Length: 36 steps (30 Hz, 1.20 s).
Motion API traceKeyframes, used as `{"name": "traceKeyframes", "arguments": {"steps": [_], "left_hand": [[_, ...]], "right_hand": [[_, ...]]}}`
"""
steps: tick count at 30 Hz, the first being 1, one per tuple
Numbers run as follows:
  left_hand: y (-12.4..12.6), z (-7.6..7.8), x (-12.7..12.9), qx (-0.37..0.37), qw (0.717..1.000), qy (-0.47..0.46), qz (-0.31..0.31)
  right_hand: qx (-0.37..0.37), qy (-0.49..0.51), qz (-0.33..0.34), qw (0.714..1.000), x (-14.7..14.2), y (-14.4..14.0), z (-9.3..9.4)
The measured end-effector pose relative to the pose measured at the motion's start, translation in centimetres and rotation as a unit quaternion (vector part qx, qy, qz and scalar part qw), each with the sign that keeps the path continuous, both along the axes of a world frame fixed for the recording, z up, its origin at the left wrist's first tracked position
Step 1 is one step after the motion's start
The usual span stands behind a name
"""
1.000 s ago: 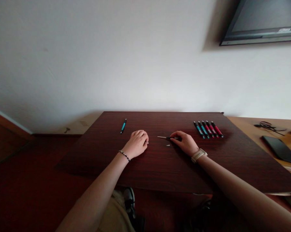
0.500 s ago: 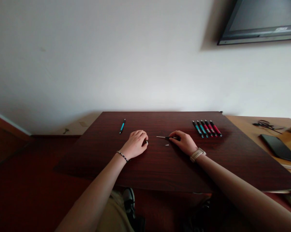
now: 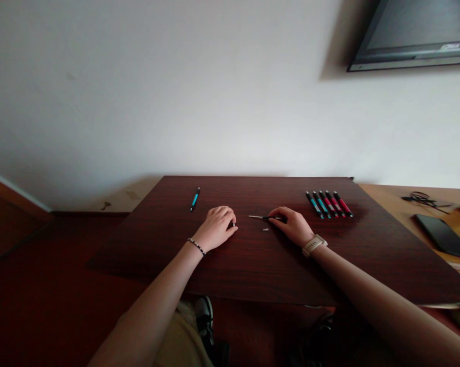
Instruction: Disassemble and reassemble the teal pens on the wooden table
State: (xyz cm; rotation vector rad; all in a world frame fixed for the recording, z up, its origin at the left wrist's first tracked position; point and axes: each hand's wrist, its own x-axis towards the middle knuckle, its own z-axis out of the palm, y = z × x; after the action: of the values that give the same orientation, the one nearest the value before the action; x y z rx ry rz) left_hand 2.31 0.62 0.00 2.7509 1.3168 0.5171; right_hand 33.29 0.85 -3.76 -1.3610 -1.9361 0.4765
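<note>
Right hand [image 3: 289,224] holds thin rod [image 3: 263,217] — pointing toward left hand [image 3: 217,228].

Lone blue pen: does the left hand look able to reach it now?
Likely yes: nothing visible stands between the left hand and the pen, though that hand seems to hold something small.

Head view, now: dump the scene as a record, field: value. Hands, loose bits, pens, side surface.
left hand: curled around a small pale-tipped item, mostly hidden
right hand: pinching a slim dark part with a pale rod pointing left
loose bit: small pale piece on the table, nearer the right hand
single pen: teal-and-black pen, beyond the left hand
pen row: five pens, two teal, three red
side surface: dark flat device, cable
</note>
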Motion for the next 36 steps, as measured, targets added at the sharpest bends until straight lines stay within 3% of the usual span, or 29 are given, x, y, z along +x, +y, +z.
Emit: {"name": "traceKeyframes", "arguments": {"steps": [17,32,36], "left_hand": [[0.0,0.7,-0.8,-0.018,1.000,-0.008,0.008],[-1.4,0.3,6.9,0.004,0.993,0.014,-0.114],[-1.8,0.0,8.5,0.034,0.992,0.032,-0.116]], "right_hand": [[0.003,0.000,-0.001,1.000,0.0,-0.1,0.0],[0.012,0.012,0.008,1.000,-0.7,0.0,0.0],[0.013,0.013,0.007,1.000,-0.9,0.0,0.1]]}}
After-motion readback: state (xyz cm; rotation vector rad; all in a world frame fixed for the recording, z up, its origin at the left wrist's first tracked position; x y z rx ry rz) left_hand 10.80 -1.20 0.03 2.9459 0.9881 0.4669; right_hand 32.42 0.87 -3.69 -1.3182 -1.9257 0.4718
